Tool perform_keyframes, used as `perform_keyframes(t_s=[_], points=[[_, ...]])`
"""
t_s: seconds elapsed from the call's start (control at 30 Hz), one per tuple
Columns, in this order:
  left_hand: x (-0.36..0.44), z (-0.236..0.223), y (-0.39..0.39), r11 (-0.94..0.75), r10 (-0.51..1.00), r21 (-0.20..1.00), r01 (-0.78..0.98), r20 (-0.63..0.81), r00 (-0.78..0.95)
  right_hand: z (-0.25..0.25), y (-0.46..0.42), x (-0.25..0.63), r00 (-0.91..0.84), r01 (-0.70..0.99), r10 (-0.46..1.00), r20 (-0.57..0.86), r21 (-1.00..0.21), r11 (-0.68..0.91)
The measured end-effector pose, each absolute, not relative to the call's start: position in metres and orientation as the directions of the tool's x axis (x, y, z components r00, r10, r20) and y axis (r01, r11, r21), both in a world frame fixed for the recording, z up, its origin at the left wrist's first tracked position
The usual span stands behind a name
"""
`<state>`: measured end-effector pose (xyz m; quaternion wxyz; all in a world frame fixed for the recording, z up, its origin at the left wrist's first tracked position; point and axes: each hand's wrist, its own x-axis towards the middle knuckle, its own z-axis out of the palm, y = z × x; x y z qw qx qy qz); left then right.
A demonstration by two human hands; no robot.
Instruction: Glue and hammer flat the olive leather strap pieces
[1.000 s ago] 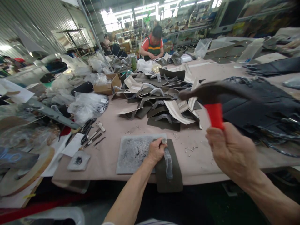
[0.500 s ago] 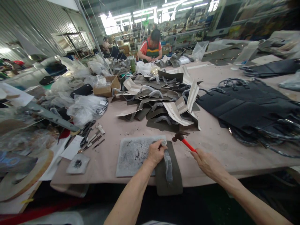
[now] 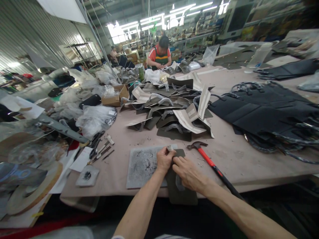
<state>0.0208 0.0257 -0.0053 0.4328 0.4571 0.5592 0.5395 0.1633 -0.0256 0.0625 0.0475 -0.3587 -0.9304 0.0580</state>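
Observation:
My left hand (image 3: 163,162) is closed around a short metal punch (image 3: 169,148), whose round top shows above the fingers. My right hand (image 3: 190,174) is right beside it, fingertips pinched together over the dark olive panel (image 3: 183,198); what they pinch is hidden. A plastic-wrapped handle (image 3: 178,183) on that panel is partly covered by the right hand. The panel lies partly over a worn grey slab (image 3: 142,181) and hangs past the table's front edge. To the right a claw hammer (image 3: 208,160) with a red and black grip lies on the table.
A pile of similar panels (image 3: 171,109) lies beyond my hands. Black bags (image 3: 266,116) are stacked at the right. Several hand tools (image 3: 102,149) and a small pad (image 3: 87,176) lie left. A co-worker (image 3: 159,56) sits at the far side.
My right hand has let go of the hammer, which now lies on the table, and has moved left to the panel beside my left hand. The left hand still holds the punch.

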Motion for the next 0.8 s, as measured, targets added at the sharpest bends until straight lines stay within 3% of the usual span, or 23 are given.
perform_keyframes(t_s=[0.1, 0.17, 0.27, 0.33, 0.43, 0.6, 0.8], points=[[0.013, 0.017, 0.035, -0.013, 0.923, 0.995, -0.098, -0.026, -0.385, 0.075, -0.025, 0.155, -0.635, 0.770, 0.771, 0.042, -0.047, 0.637], [0.003, 0.046, 0.038, -0.102, 0.905, 0.990, -0.100, 0.051, -0.422, 0.088, -0.027, 0.151, -0.509, 0.860, 0.860, 0.020, -0.015, 0.510], [-0.010, 0.092, 0.036, -0.257, 0.897, 0.966, -0.032, 0.226, -0.379, 0.100, -0.032, 0.147, -0.317, 0.946, 0.946, -0.063, -0.088, 0.311], [-0.014, 0.104, 0.032, -0.269, 0.910, 0.963, -0.017, 0.248, -0.333, 0.097, -0.038, 0.145, -0.264, 0.950, 0.959, -0.107, -0.200, 0.239], [-0.011, 0.084, 0.024, -0.173, 0.954, 0.985, -0.009, 0.165, -0.250, 0.079, -0.048, 0.143, -0.254, 0.928, 0.961, -0.110, -0.306, 0.210], [-0.003, 0.023, 0.016, -0.044, 0.965, 0.998, -0.039, 0.032, -0.260, 0.053, -0.061, 0.137, -0.149, 0.958, 0.988, -0.035, -0.254, 0.136], [-0.007, 0.013, 0.023, -0.044, 0.969, 0.998, -0.044, 0.032, -0.244, 0.060, -0.065, 0.128, -0.112, 0.954, 0.994, 0.018, -0.277, 0.113]])
